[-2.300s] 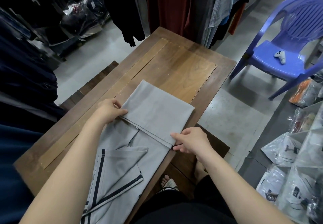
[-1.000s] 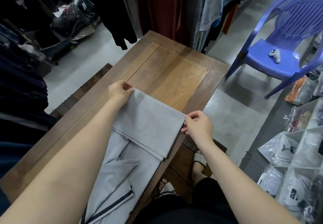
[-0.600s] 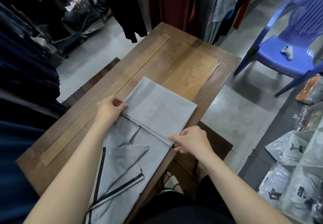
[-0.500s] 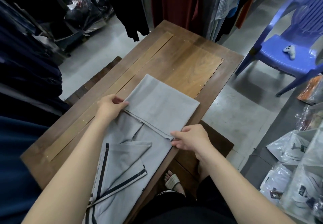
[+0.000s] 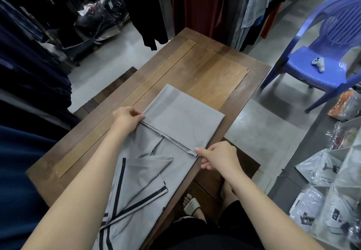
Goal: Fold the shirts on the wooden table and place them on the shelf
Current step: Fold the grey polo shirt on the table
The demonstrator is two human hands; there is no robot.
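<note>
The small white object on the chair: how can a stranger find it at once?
Right of the wooden table stands a purple plastic chair. On its seat lies a white game controller, the only thing on it.

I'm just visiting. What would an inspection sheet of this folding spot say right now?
Surface: wooden table, far half bare.
Job's things: grey shirt, far end folded back over itself, striped sleeves folded in.
Clutter: nothing seen on the table.
Hands: left hand and right hand pinch the two ends of the folded edge.
Cables: nothing seen.
Surroundings: hanging clothes, blue chair, bagged shirts.
</note>
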